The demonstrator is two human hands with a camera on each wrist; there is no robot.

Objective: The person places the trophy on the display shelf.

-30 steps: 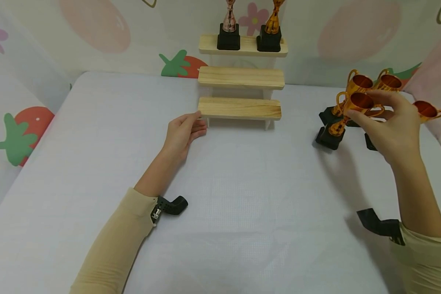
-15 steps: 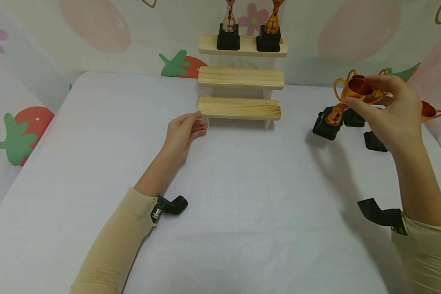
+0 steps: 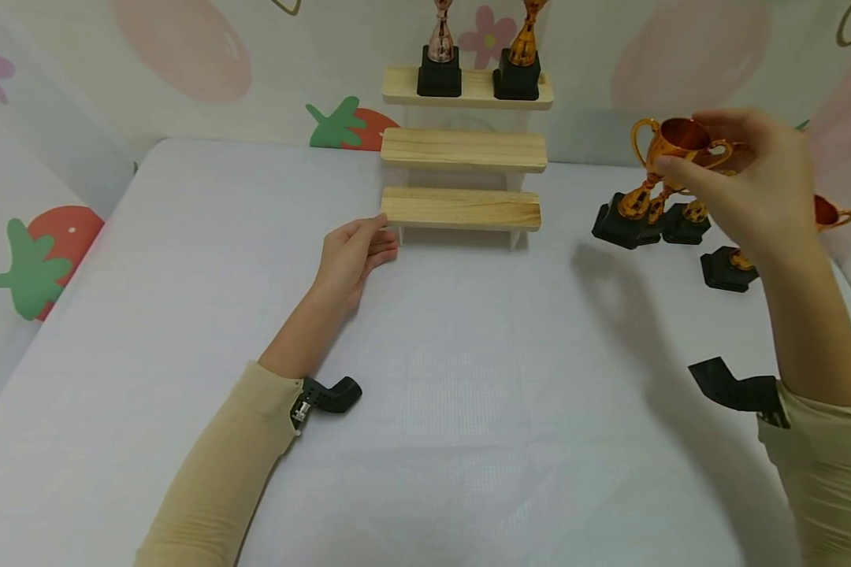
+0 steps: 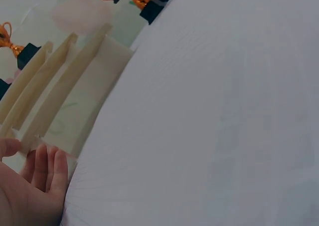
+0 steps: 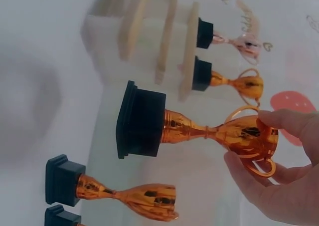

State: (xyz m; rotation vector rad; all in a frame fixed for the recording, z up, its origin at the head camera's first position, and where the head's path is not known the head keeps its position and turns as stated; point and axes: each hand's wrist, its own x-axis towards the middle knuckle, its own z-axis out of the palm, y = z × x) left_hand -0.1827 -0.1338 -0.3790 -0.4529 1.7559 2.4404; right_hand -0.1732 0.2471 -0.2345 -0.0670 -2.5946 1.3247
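My right hand (image 3: 766, 185) holds a gold trophy cup (image 3: 681, 138) by its bowl, thumb on the near side. The trophy's black base is off the table, tilted a little in the head view. Other gold trophies (image 5: 149, 201) stand behind and below it, partly hidden by the hand. My left hand (image 3: 351, 256) grips the left end of the lowest step of a three-tier wooden display stand (image 3: 461, 209), thumb over the edge and fingers beneath it. In the left wrist view the fingers (image 4: 61, 168) show beside that step's end.
On the top tier stand a rose-coloured trophy (image 3: 440, 67) and a gold trophy (image 3: 519, 71), their tops cut off in the head view. A white cloth (image 3: 440, 378) covers the table. Behind it hangs a printed wall sheet (image 3: 574, 47).
My right hand has lifted the gold trophy up and slightly left, away from the others, uncovering more of their black bases. The left hand has stayed at the stand.
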